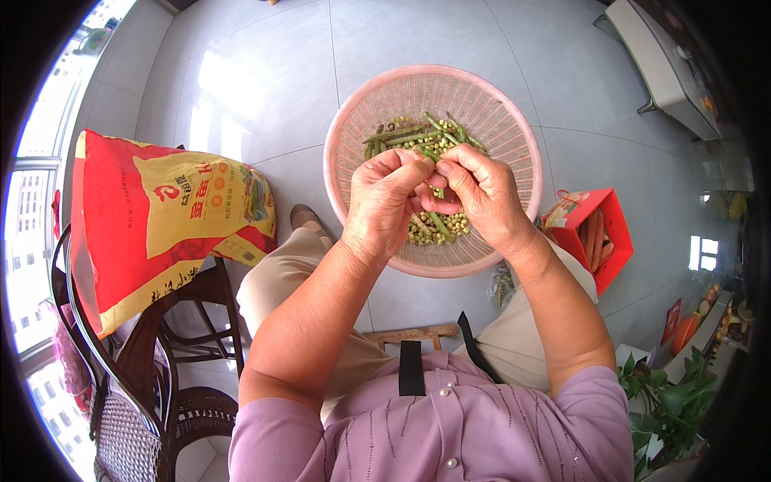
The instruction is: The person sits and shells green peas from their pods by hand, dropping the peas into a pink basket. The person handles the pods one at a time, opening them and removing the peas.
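Note:
Both my hands meet over a round pink plastic mesh basket (355,235) on the floor. My left hand (388,196) pinches one end of a green bean pod (429,153) between thumb and fingers. The thumb and forefinger of my right hand (485,196) are at the pod's other side, gripping it. Below, the basket holds whole green pods (402,137) in its upper part and loose pale green beans (456,224), with a few more pods among them. My hands hide the middle of the basket.
At the left, a large red and yellow printed sack (181,199) rests by a dark woven chair (129,367). Right of the basket stands a red paper box (614,235) with brown, elongated things inside. A wooden stool (415,333) is beneath me. A leafy plant (674,394) is at lower right.

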A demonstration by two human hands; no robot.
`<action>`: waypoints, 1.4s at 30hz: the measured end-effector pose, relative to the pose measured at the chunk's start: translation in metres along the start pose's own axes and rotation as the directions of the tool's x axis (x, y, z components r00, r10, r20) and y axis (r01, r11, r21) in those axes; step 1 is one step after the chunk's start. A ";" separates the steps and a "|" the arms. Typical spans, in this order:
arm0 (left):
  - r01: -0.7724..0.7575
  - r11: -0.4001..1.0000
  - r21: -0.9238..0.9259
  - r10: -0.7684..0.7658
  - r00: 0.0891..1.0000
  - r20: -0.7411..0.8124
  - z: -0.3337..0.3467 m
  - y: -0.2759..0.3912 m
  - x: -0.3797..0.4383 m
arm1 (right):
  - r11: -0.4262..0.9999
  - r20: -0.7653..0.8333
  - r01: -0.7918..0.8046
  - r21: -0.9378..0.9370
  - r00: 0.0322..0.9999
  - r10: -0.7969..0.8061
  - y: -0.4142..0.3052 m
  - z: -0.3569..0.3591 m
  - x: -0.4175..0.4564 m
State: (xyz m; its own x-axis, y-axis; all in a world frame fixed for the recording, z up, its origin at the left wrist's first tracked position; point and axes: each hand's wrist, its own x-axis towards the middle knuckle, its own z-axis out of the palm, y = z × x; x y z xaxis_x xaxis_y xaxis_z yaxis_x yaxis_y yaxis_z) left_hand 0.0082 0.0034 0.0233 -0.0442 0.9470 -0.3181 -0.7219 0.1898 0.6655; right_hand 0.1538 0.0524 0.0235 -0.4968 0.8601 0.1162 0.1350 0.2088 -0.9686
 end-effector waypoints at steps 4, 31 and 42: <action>-0.005 1.000 -0.001 0.005 1.000 0.015 -0.002 -0.002 0.001 | 0.999 0.017 0.019 -0.038 1.000 -0.018 -0.001 -0.002 0.000; 0.018 0.999 0.036 -0.016 0.999 -0.037 -0.001 0.002 0.001 | 0.918 0.160 -0.270 0.290 0.960 0.232 -0.002 -0.005 0.000; 0.050 0.999 -0.010 -0.051 0.998 -0.036 -0.003 0.011 0.006 | 0.905 0.221 -0.344 0.252 0.931 0.292 -0.002 -0.008 -0.001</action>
State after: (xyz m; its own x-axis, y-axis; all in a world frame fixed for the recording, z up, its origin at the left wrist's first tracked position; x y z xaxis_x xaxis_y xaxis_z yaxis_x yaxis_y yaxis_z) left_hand -0.0024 0.0106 0.0264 -0.0321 0.9263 -0.3753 -0.7303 0.2346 0.6416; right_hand 0.1611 0.0547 0.0273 -0.6126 0.7582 -0.2231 0.0767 -0.2239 -0.9716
